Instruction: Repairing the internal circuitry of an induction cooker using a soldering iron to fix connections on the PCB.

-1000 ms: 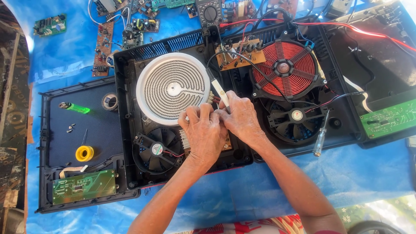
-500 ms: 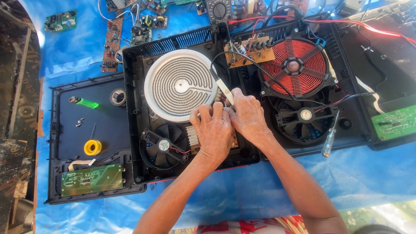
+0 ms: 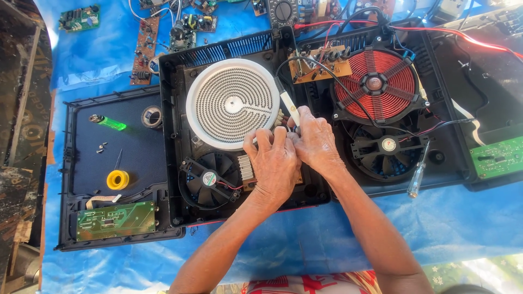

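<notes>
Both hands sit together over the middle of the opened twin-burner cooktop housing, just near of the white radiant heating coil. The right hand pinches a white-handled soldering iron in a closed, pen-like hold, with the handle slanting away toward the far left and the tip hidden below the fingers. The left hand is curled with its fingertips pressing down on the parts under it; whether it actually holds something cannot be told, as the fingers cover the spot. A finned aluminium heatsink shows just left of that hand, and a small black cooling fan lies further left and nearer.

Compared with the views a second and half a second back, the hands have kept the same pose on the same spot beside the coil, and the iron sits at the same slant. The apparent drift of the housing comes from the head camera shifting, not from the parts. So the work reads as a steady, continued hold at one point on the board under the hands, not a change of place.

To the right are the red induction coil and a larger fan below it. A clear-handled screwdriver rests at the near right edge. On the removed black cover to the left lie a green lighter-shaped tool, a yellow solder spool and a green circuit board. All rests on a blue tarp.
</notes>
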